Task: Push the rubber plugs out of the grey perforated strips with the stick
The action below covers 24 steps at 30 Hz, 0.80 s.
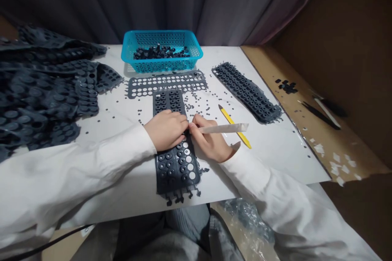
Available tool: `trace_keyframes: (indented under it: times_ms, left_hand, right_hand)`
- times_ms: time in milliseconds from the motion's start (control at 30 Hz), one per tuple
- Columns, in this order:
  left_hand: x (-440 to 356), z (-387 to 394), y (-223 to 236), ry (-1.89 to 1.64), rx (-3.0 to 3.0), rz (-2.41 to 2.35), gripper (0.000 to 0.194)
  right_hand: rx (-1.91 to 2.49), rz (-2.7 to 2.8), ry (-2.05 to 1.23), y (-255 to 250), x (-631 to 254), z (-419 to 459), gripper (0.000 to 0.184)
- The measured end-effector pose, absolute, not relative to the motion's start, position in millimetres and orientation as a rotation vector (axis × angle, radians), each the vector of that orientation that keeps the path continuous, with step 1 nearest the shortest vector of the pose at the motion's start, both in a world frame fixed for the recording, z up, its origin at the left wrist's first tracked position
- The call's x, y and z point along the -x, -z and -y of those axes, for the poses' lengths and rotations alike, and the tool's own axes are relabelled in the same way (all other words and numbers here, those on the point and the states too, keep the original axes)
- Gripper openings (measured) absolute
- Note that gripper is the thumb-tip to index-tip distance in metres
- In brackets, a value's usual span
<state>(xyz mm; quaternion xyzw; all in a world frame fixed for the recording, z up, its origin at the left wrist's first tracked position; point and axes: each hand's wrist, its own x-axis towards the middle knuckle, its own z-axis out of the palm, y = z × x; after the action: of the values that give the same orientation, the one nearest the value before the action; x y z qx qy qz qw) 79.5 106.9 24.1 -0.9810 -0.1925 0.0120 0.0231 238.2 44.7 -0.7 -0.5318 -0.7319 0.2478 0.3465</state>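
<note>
A black molded rubber sheet (167, 167) with rows of round ring-shaped parts lies lengthwise in front of me. Along its right edge several round holes stand vacant, with white table showing through. My left hand (168, 129) presses on the sheet's middle, fingers curled and held together. My right hand (210, 136) grips a slim tool with a flat greyish-white handle (228, 128), pinched near its front end at the sheet's right edge. Its tip is hidden by my fingers. Just beyond the right hand lies a yellow pointed stick-like tool (234, 125).
Behind stands a blue basket (162, 66) of small black parts. A punched-out sheet (167, 83) and a full sheet (246, 91) lie farther back. Many sheets (45, 94) are heaped left. Black bits (197, 106) dot the white tabletop. Dark-handled tools (320, 115) and white scraps (337, 165) lie right.
</note>
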Motion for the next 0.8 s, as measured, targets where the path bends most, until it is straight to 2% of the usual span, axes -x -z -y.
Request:
trace_keyframes:
  times_ms: [333, 500, 600, 733, 800]
  left_hand:
    - [-79, -110, -20, -0.012, 3.133, 0.663, 0.020]
    - [-70, -110, -10, 0.179, 3.301, 0.778, 0.020]
    - [-64, -109, -3, 0.538, 3.430, 1.049, 0.018]
    - [-56, -111, -3, 1.378, 3.181, 1.868, 0.022]
    - [-52, -113, -8, 1.655, 3.063, 2.163, 0.025]
  right_hand:
    - [1.446, 1.893, -0.647, 1, -235, -41, 0.022]
    - [1.496, 1.913, -0.621, 0, -234, -41, 0.022]
    - [1.493, 1.915, -0.603, 0, -234, -41, 0.022]
    - [1.463, 1.875, -0.629, 1, -234, -41, 0.025]
    - [1.429, 1.814, -0.687, 2, -235, -41, 0.027]
